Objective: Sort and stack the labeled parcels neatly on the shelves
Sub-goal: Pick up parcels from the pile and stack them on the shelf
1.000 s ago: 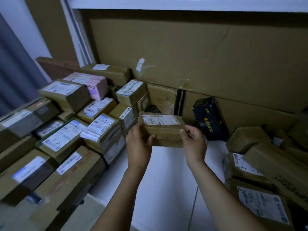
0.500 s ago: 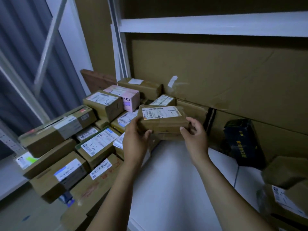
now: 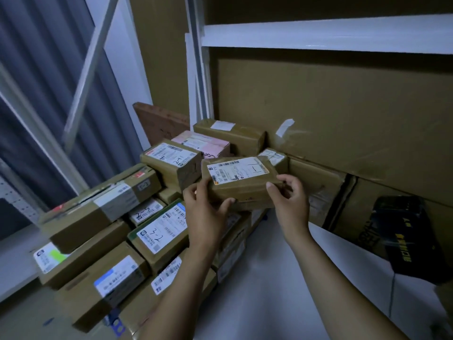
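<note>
**Held parcel** (image 3: 245, 192): a flat brown box wrapped in tape, carried level with its printed label (image 3: 237, 170) turned up, so that the pen mark on it can be read before a place is chosen. It hangs above the white shelf (image 3: 269, 278), at the right edge of the stacked parcels (image 3: 98, 241) and just in front of a small parcel (image 3: 273, 155) at the back. Whether its underside touches the stack cannot be told.

**Left hand** (image 3: 204, 214): the thumb lies across the near face and the hand wraps the left end.

**Right hand** (image 3: 290, 202): the thumb sits on the near top edge and the fingers (image 3: 291, 179) curl over the right end. Both hands grip the parcel by its short ends, which leaves the label bare and keeps the box square for setting down.

**Stack at left:** boxes lie label-up in tight rows. Several are numbered in pen, such as the parcel marked 3-2 (image 3: 160, 231) and the parcel marked 2-1 (image 3: 175, 160), with a pink parcel (image 3: 203, 143) behind. This suggests grouping by number.

**Surroundings:** a cardboard backing (image 3: 343, 106) closes the rear of the bay, probably to stop boxes sliding through. A black parcel (image 3: 404, 241) stands against it at right, well apart from the stack.

**Judged stage:** the parcel is in hand beside the stack and not yet placed. The next move probably calls for a flat spot among boxes of matching number.
</note>
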